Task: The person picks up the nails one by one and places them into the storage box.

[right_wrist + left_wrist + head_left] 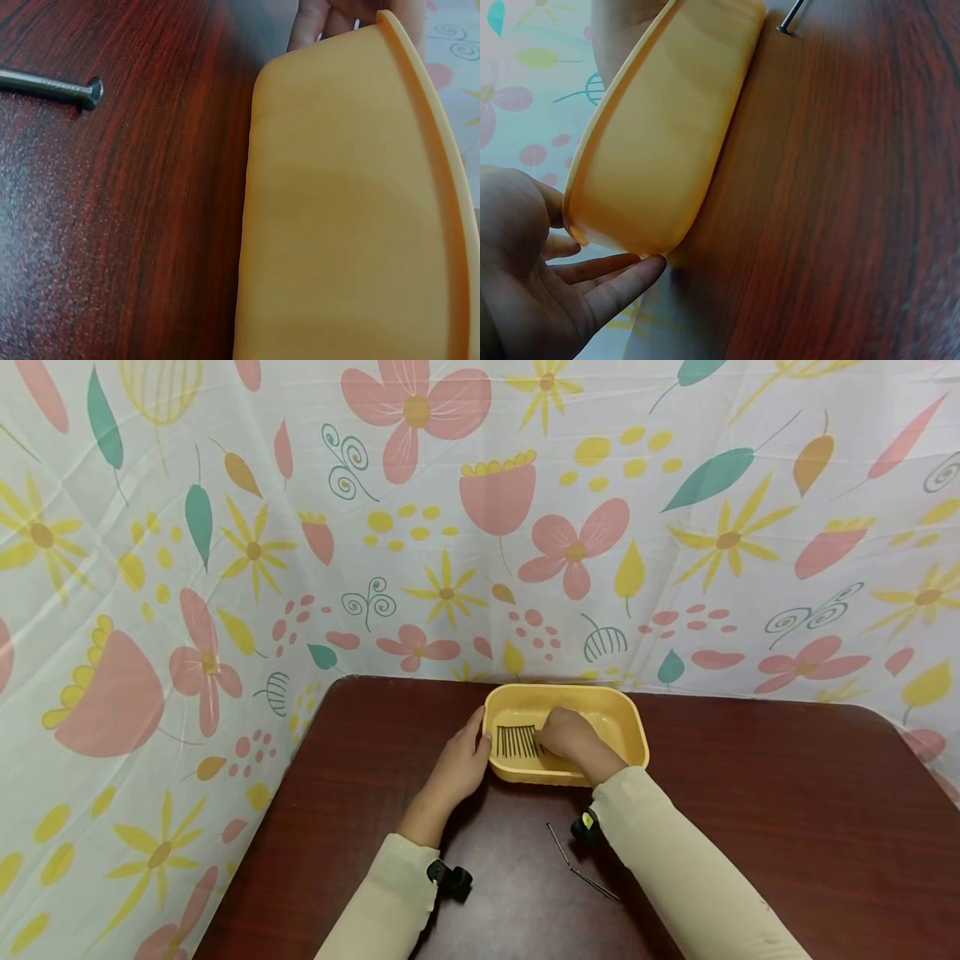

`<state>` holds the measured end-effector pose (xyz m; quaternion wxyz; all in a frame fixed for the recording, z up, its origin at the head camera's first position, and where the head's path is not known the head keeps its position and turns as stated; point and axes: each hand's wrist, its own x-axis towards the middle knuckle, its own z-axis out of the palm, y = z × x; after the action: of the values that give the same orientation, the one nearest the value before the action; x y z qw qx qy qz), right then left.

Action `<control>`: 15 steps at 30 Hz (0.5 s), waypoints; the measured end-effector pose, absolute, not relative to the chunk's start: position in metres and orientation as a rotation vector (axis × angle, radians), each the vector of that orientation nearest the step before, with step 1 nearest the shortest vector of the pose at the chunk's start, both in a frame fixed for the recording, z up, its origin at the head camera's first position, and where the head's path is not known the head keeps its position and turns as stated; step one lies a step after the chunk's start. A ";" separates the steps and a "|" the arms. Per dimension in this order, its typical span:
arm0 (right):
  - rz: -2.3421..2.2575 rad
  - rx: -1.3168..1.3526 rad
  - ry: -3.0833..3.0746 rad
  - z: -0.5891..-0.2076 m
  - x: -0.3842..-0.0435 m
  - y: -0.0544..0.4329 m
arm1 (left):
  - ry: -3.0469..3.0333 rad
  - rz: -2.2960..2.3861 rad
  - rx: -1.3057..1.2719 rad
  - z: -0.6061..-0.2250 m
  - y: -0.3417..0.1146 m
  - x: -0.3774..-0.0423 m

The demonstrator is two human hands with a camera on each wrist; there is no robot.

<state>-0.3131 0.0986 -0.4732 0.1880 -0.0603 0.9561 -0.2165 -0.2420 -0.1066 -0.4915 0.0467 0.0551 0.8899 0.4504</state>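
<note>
A yellow plastic tub stands on the table near the back edge. Inside, several dark nails lie side by side in a neat row at the left. My right hand reaches into the tub with curled fingers, pinching a nail at the right end of that row; the fingertips are partly hidden. At the tub's left end my left hand rests against the outer wall, its fingers extended along it. The right wrist view shows mostly the tub's outer side, which hides the right hand.
Two more nails lie end to end on the dark wooden table, in front of the tub and between the forearms. A floral cloth hangs behind and along the left side. Small black cameras sit at both wrists.
</note>
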 end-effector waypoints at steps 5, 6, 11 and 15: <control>-0.620 -0.162 2.684 -0.472 -0.313 0.098 | 2.725 1.377 0.171 -0.491 -0.106 -0.242; -0.620 -0.160 2.684 -0.472 -0.313 0.098 | 2.726 1.377 0.171 -0.492 -0.106 -0.242; -0.614 -0.149 2.678 -0.469 -0.312 0.099 | 2.722 1.370 0.160 -0.492 -0.106 -0.243; -0.630 -0.158 2.674 -0.466 -0.310 0.100 | 2.716 1.371 0.153 -0.492 -0.106 -0.243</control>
<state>-0.3100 0.1004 -0.4661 0.1938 -0.0563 0.9533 -0.2248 -0.2428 -0.1058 -0.4919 0.0476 0.0502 0.8906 0.4496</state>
